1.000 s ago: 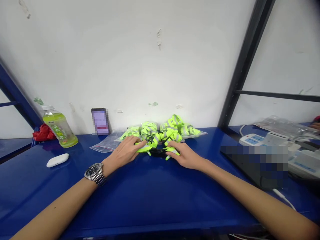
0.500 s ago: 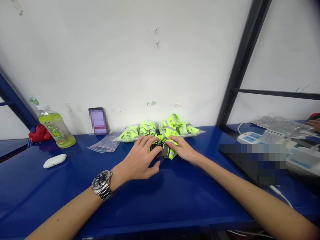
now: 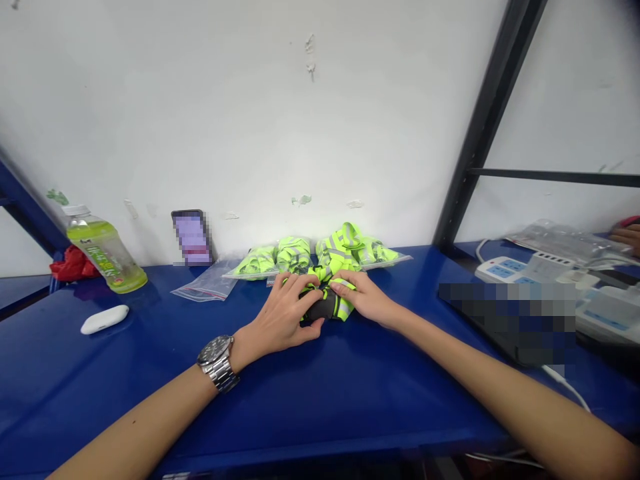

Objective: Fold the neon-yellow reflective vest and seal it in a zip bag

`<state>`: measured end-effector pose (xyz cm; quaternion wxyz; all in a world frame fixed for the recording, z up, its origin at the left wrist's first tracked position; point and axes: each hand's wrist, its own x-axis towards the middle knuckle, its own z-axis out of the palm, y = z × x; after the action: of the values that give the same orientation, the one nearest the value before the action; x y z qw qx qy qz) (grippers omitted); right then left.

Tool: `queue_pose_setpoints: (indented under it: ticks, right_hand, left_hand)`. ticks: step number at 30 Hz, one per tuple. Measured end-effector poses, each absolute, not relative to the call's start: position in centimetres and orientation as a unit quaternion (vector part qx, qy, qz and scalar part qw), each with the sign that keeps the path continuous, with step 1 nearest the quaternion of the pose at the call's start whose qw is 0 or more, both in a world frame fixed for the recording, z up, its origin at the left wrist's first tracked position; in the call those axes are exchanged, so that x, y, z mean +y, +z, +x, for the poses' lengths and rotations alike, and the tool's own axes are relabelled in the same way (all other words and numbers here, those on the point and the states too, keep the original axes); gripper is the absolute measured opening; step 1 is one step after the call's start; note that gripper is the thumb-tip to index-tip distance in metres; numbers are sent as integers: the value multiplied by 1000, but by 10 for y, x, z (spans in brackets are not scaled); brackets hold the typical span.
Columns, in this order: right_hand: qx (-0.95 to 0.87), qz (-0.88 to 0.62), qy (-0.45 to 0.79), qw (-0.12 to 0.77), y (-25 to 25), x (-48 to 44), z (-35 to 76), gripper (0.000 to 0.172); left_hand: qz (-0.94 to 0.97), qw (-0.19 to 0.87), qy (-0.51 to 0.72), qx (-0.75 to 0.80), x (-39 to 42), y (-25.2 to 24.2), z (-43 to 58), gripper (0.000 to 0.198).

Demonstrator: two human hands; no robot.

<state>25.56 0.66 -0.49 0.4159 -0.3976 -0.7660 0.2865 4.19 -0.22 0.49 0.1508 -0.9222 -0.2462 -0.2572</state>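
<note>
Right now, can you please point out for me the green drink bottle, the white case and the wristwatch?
green drink bottle (image 3: 103, 257): head view, on the label at mid-body.
white case (image 3: 105, 319): head view, middle of its top surface.
wristwatch (image 3: 213, 349): head view, on the dark dial.

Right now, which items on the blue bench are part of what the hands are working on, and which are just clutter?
In hand:
left hand and right hand, both pressing the folded neon-yellow reflective strap
bagged neon-yellow straps
empty clear zip bags

Lying about:
green drink bottle
white oval case
propped phone
white power strip
red cloth
</note>
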Motion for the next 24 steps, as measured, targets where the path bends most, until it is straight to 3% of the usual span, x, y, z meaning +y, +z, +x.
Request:
queue_pose_setpoints:
  ticks: [11,17,24]
  right_hand:
    - [-791,-378,267,400,-7,10,257,29]
    - [-782,-400,256,403,-5,8,263,30]
    - [-785,-414,216,407,0,10,273,26]
  left_hand:
    - [-926,126,-271,-232,1,3,41,23]
    - [-926,106,-257,-255,3,7,27,55]
    - [-922,78,-254,-282,8,11,20,51]
